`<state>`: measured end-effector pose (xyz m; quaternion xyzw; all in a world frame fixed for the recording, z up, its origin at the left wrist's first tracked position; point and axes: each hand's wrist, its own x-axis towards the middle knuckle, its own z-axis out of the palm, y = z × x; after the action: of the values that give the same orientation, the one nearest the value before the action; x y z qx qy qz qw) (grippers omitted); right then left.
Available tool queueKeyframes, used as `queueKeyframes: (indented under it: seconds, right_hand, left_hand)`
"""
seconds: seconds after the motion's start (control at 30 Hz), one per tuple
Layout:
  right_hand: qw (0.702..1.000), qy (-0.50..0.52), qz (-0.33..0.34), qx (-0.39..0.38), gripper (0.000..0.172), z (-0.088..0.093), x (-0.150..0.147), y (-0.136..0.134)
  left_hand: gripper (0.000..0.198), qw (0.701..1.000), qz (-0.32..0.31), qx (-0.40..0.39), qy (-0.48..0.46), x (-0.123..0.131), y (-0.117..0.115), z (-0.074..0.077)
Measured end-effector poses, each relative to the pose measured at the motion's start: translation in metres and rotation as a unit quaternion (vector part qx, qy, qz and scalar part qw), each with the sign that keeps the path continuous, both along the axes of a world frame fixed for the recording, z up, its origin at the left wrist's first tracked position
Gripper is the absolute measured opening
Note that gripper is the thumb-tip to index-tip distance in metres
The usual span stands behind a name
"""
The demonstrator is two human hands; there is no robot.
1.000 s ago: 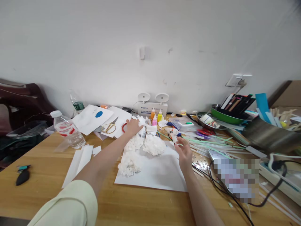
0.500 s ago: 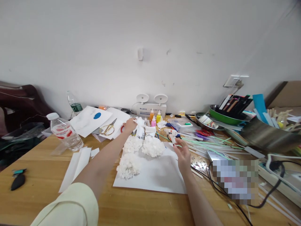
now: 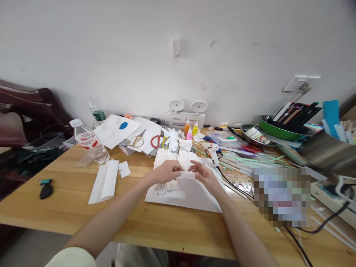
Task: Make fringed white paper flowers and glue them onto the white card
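Observation:
My left hand (image 3: 167, 171) and my right hand (image 3: 205, 177) meet over the white sheet (image 3: 191, 196). A small white paper strip (image 3: 188, 174) stretches between their fingertips, each hand pinching one end. Behind and beneath them lie fluffy white paper clusters (image 3: 163, 155), partly hidden by my hands; one (image 3: 164, 188) shows below my left hand. The white glue gun (image 3: 213, 152) rests beyond my right hand, held by neither. A heap of cut white paper strips (image 3: 171, 139) sits farther back.
Gold scissors (image 3: 136, 140), red-handled pliers (image 3: 157, 141) and small paint bottles (image 3: 189, 131) stand or lie at the back. To the left are a water bottle (image 3: 91, 142) and folded paper (image 3: 104, 181). Thin sticks (image 3: 244, 163), a black cable (image 3: 232, 185) and a green bowl (image 3: 278, 129) occupy the right.
My left hand has come back from the heap of paper strips with a strip. My right hand has left the glue gun and moved in to meet it. The view has shifted slightly.

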<state>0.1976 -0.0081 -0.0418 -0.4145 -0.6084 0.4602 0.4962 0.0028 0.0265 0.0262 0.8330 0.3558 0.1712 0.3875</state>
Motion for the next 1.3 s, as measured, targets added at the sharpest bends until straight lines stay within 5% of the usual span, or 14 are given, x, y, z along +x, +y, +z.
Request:
queueKeyframes:
  seconds: [0.17,0.37,0.6,1.1,1.3]
  right_hand:
    - [0.998,-0.051,0.009,-0.044,0.019,0.008,-0.018,-0.001]
    - [0.999,-0.038,-0.006,-0.024,0.018,0.018,-0.025,0.011]
    - [0.998,-0.011,-0.034,-0.044,0.018,0.007,-0.023,0.007]
    - [0.996,0.002,0.032,-0.084,0.017,0.019,-0.021,-0.011]
    - [0.997,0.026,-0.005,-0.073,0.017,0.022,-0.022,-0.013]
  left_hand:
    - [0.021,0.998,0.025,0.057,0.009,-0.001,-0.010,-0.015]
    - [0.024,0.996,0.066,0.050,-0.028,-0.001,-0.009,-0.011]
    - [0.025,0.994,0.088,0.044,-0.052,-0.004,-0.020,-0.015]
    - [0.022,0.986,0.111,0.052,-0.115,-0.001,-0.031,-0.024]
    - [0.019,0.974,0.182,0.015,-0.135,-0.002,-0.030,-0.025]
